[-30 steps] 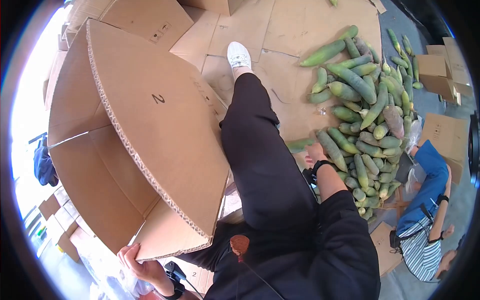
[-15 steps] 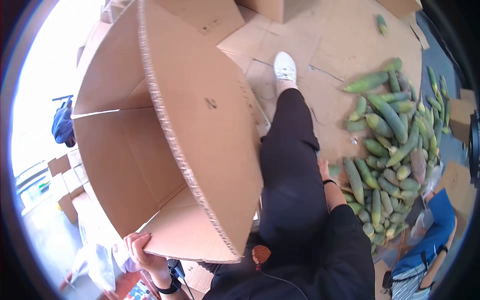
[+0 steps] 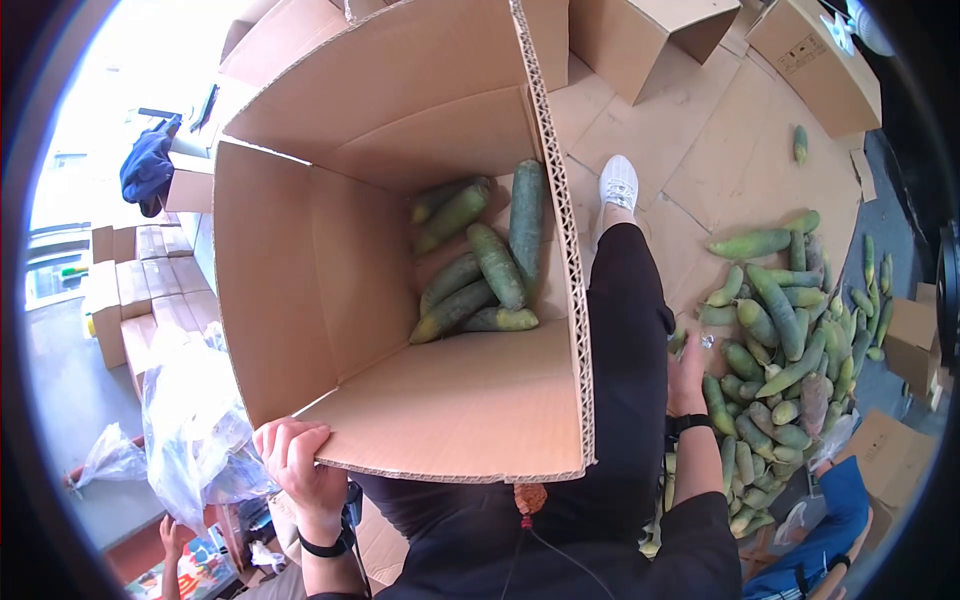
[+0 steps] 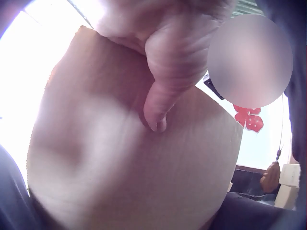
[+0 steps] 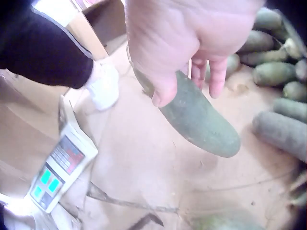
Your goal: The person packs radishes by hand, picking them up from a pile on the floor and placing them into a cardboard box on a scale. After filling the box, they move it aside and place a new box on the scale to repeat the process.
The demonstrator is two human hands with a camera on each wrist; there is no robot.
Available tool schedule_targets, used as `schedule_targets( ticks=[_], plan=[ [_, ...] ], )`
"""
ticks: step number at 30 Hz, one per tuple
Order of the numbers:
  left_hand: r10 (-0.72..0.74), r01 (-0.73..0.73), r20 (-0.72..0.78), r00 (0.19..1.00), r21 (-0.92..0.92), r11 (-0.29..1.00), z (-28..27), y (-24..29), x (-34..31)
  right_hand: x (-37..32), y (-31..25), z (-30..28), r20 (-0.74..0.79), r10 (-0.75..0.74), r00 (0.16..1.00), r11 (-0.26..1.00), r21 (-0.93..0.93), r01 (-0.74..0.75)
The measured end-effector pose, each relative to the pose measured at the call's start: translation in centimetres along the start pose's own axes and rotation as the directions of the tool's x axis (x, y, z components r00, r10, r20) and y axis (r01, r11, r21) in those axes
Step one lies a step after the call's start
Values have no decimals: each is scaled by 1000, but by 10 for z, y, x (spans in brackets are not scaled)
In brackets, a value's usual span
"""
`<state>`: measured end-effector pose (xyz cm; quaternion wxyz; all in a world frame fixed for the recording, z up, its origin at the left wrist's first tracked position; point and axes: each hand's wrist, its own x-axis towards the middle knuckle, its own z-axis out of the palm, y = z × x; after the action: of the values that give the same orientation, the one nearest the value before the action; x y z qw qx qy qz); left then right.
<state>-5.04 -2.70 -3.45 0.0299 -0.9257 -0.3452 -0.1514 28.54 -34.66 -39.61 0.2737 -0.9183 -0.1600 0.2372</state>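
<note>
A large open cardboard box (image 3: 450, 405) tilts toward me, with several green radishes (image 3: 497, 268) lying inside at its far end. My left hand (image 3: 298, 460) grips the near left corner of its rim; in the left wrist view the thumb (image 4: 160, 103) lies flat on the outer cardboard. Beside my right knee, my right hand (image 3: 686, 378) holds one green radish (image 5: 204, 125), its thumb on one side and fingers on the other. The radish's far end is hidden behind the palm. A big pile of green radishes (image 3: 785, 375) lies just right of that hand.
A scale with a lit display (image 5: 62, 160) stands low by the white shoe (image 5: 104, 87). Other cardboard boxes (image 3: 640, 45) stand ahead. Clear plastic bags (image 3: 195, 420) hang at the left. Another person in a blue garment (image 3: 815, 535) is at the lower right.
The box mouth has turned toward me, bringing the radishes inside into view. My right hand, earlier at a radish by the pile's edge, now holds it. My left hand keeps its grip on the rim.
</note>
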Motion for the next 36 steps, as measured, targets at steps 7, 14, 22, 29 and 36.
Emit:
schedule_targets(
  ticks=[7,14,22,29,36],
  plan=[
    [-8,7,-34,999,-32,999,-1,1,1,6,-194,-156,-363,-210,908,698,595,399],
    [-8,5,-43,999,-62,998,-2,0,0,-27,-345,-243,-576,-617,537,108,614,782],
    [8,-10,-69,998,-33,999,2,-2,-7,-30,-440,-176,-177,-899,400,224,600,768],
    [34,-35,-51,998,-20,999,4,-3,-10,3,-407,-161,-388,-918,82,71,42,997],
    [67,-67,-72,995,-5,998,8,-4,-11,53,-228,-190,-355,-444,822,793,270,545]
  ],
)
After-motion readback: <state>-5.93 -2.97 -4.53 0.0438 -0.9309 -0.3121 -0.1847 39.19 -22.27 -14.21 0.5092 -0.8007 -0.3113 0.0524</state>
